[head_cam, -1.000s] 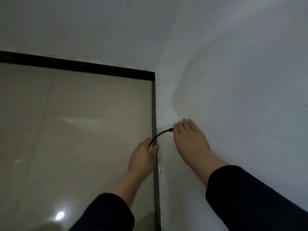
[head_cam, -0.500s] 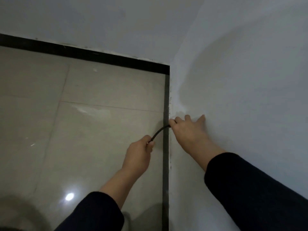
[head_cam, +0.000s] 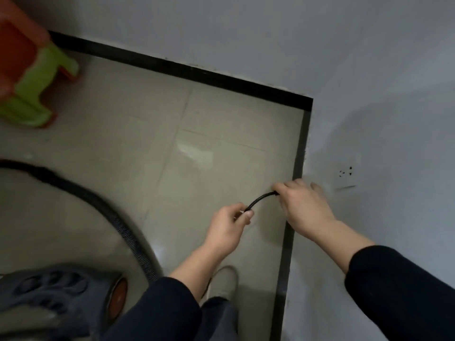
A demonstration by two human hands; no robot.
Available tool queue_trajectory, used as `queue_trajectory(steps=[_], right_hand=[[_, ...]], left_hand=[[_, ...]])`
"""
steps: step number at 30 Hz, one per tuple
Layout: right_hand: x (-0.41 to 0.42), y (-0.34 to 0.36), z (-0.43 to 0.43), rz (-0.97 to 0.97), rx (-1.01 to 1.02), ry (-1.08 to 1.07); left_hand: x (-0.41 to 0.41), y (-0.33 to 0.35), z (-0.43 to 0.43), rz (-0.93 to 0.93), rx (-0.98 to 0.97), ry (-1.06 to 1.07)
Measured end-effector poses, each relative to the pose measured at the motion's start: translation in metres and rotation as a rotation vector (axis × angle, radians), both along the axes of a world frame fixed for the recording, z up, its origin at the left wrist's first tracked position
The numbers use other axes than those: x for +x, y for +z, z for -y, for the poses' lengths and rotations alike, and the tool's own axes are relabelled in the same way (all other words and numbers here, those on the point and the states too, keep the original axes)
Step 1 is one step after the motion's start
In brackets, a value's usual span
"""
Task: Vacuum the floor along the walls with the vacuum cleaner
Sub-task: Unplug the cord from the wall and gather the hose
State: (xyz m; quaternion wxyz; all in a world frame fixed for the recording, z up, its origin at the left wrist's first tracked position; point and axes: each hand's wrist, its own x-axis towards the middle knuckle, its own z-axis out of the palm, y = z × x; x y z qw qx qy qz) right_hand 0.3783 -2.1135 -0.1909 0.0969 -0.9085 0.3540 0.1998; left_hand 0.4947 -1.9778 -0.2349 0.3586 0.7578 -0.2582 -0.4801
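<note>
Glossy beige tile floor meets grey-white walls at a black skirting strip; corner at upper right of frame. Left hand pinches a thin black power cord. Right hand is clenched round its far end, plug hidden, near a white wall socket at right. Dark grey vacuum cleaner body sits lower left, ribbed black hose arcing above it. Green-and-orange plastic stool upper left. Judged step: plugging in, vacuuming not begun. Next move calls for lining the plug with the socket holes and pushing home.
</note>
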Motion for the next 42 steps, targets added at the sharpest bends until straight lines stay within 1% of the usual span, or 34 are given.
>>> queue_trajectory(steps=[7,11,15,21,23,26,30,34,37,42], right_hand=[[-0.019,0.05,-0.13,0.163,-0.008,0.0],[-0.037,0.062,-0.205,0.262,0.011,0.009],[-0.058,0.056,-0.266,0.266,0.035,0.015],[-0.089,0.039,-0.346,0.212,0.107,-0.079],[-0.1,0.031,-0.373,0.249,0.14,-0.138],[-0.112,0.025,-0.416,0.318,0.165,-0.233],[-0.118,0.034,-0.472,0.399,0.164,-0.33],[-0.123,0.042,-0.516,0.402,0.209,-0.359],[-0.13,0.049,-0.54,0.443,0.223,-0.385],[-0.169,0.044,-0.605,0.47,0.256,-0.437]], left_hand=[[-0.022,0.062,-0.133,0.058,-0.022,0.11],[-0.042,0.083,-0.207,0.003,-0.017,0.172],[-0.059,0.074,-0.27,0.013,0.019,0.202],[-0.096,0.046,-0.349,-0.093,0.021,0.213],[-0.106,0.036,-0.377,-0.13,0.017,0.212],[-0.114,0.024,-0.417,-0.119,0.017,0.178],[-0.114,0.033,-0.462,-0.119,-0.026,0.167],[-0.113,0.046,-0.501,-0.106,-0.028,0.158],[-0.117,0.051,-0.529,-0.105,-0.049,0.114],[-0.151,0.04,-0.596,-0.234,-0.038,0.105]])
